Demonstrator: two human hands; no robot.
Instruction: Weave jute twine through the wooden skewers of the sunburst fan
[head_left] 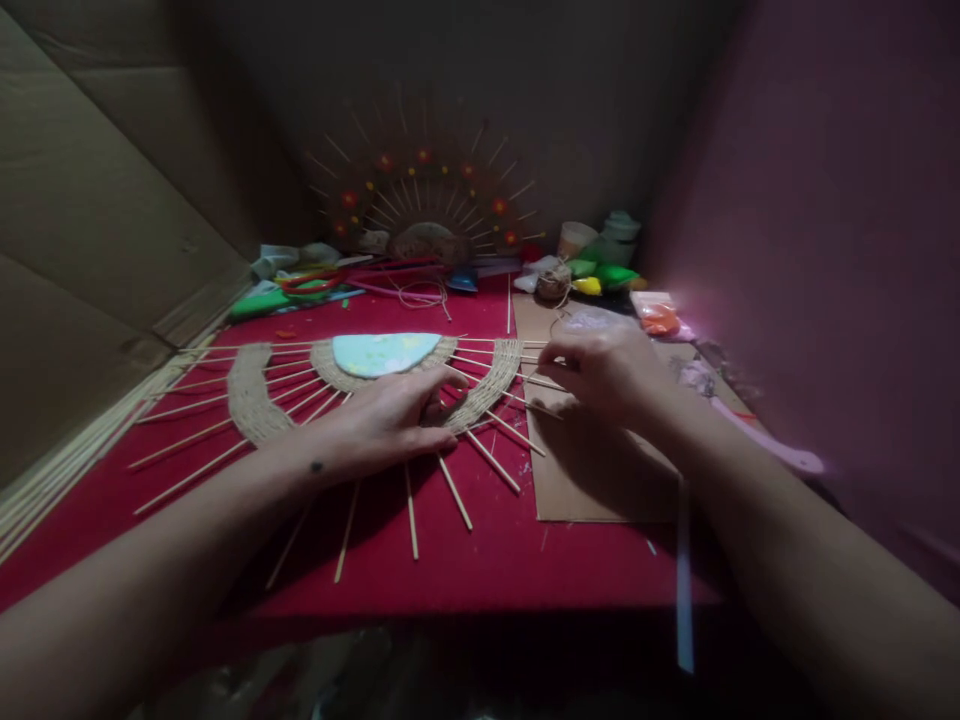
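a red-covered counter (480, 575) spreads across the lower middle of the frame. at its centre lies a half-round fan (330, 372) of pale sticks woven with tan twine, its right-hand stick tips over a flat brown cardboard sheet (577, 490). mid-frame, the left hand (409, 405) rests on the fan, its grip fairly wide, thumb and forefinger apart. right of centre, the right hand (600, 365) has a narrow grip, fingertips bunched at the stick tips; whether they hold one i cannot tell. a pale blue half-disc (382, 352) sits on the fan's inner band, and a brown twine ball (553, 282) lies in the upper half, right of centre.
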